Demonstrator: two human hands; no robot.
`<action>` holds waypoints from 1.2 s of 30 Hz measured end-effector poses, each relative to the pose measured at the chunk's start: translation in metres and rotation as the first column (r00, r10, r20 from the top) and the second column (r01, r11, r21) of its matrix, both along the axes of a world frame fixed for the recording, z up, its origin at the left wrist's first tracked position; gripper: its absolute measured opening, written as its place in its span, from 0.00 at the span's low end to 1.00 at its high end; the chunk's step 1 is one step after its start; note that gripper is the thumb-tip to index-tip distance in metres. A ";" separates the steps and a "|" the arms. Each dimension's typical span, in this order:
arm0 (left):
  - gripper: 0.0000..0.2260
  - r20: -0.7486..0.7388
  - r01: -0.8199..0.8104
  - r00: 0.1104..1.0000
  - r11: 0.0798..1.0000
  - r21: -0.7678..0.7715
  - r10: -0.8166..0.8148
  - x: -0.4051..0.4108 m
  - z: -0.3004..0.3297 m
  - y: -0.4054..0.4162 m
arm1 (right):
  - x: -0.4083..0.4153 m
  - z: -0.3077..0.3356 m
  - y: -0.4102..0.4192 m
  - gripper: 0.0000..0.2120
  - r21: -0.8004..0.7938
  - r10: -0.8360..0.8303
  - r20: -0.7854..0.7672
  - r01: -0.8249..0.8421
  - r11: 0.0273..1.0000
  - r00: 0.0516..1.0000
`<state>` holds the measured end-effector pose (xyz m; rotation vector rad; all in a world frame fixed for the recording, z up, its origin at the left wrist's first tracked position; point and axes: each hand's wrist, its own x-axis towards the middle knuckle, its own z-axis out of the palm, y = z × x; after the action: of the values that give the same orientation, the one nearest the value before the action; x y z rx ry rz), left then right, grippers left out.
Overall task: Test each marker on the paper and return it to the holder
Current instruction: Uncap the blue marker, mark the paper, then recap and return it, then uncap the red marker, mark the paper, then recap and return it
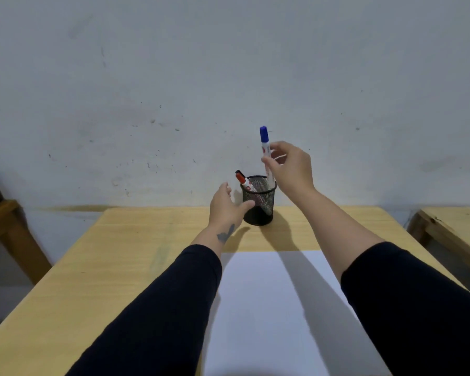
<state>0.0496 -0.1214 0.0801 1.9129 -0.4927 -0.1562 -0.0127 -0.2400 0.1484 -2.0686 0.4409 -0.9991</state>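
Observation:
A black mesh holder (259, 202) stands at the far middle of the wooden table. A red-capped marker (243, 180) and a black-capped one behind it lean inside toward the left. My right hand (291, 166) pinches a blue-capped marker (265, 147) upright, its lower end still inside the holder's mouth. My left hand (227, 206) rests against the holder's left side, thumb touching the mesh, fingers spread. A white sheet of paper (269, 308) lies flat on the near part of the table, blank where visible, partly covered by my sleeves.
The light wooden table (120, 253) stands against a grey wall. Part of a second wooden table (453, 226) is at the right, and a wooden frame (3, 221) at the left.

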 end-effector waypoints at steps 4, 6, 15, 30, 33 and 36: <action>0.37 0.012 0.000 1.000 0.999 0.044 -0.001 0.015 -0.015 -0.027 | 0.030 -0.002 -0.013 0.11 -0.025 -0.010 -0.102 0.008 1.000 0.995; 0.30 0.019 0.003 1.000 1.000 -0.004 -0.002 0.021 -0.019 -0.039 | 0.044 -0.014 -0.019 0.11 -0.061 -0.053 -0.206 0.041 0.997 0.977; 0.23 -0.007 0.064 0.998 0.985 -0.159 -0.066 0.026 -0.031 -0.053 | 0.066 -0.047 -0.026 0.02 -0.407 -0.332 -0.563 0.096 0.908 0.756; 0.22 0.045 0.050 0.998 0.997 -0.063 -0.047 0.031 -0.037 -0.051 | 0.068 -0.048 -0.011 0.08 -0.263 -0.132 -0.476 0.002 0.965 0.869; 0.23 0.054 0.061 0.997 0.996 -0.069 -0.057 0.031 -0.037 -0.051 | 0.070 -0.050 -0.011 0.08 -0.259 -0.128 -0.447 0.008 0.966 0.885; 0.25 0.044 0.072 0.997 0.994 -0.078 -0.068 0.030 -0.036 -0.051 | 0.072 -0.049 -0.013 0.09 -0.230 -0.105 -0.381 0.016 0.973 0.919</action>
<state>0.0791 -0.1720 0.0442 1.8249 -0.5860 -0.1407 0.0589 -0.2532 0.0996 -2.4838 0.6232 -0.6889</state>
